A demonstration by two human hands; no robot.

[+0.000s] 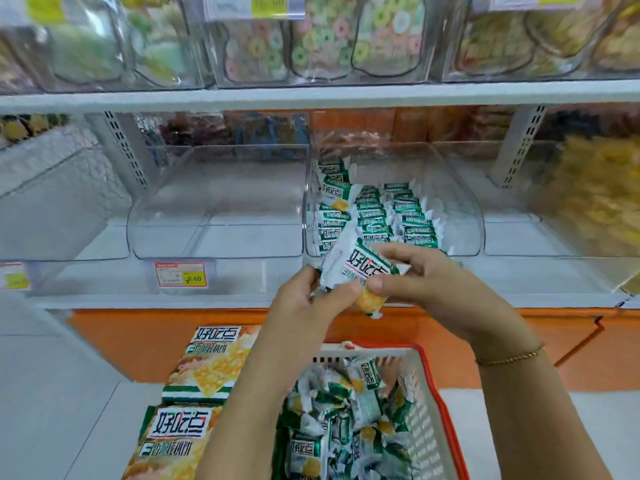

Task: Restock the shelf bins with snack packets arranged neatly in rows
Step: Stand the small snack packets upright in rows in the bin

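Both in on it: left hand and right hand pinch a snack packet between thumbs and curled fingers. It could be a small stack, hard to tell. It hangs just before the clear bin, above the basket. Squaring-up step, I'd say. Next it needs slotting onto the front of the packet rows.

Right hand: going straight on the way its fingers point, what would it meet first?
The right hand grips the packet; past that, probably the left hand, close ahead, though depth is unclear.
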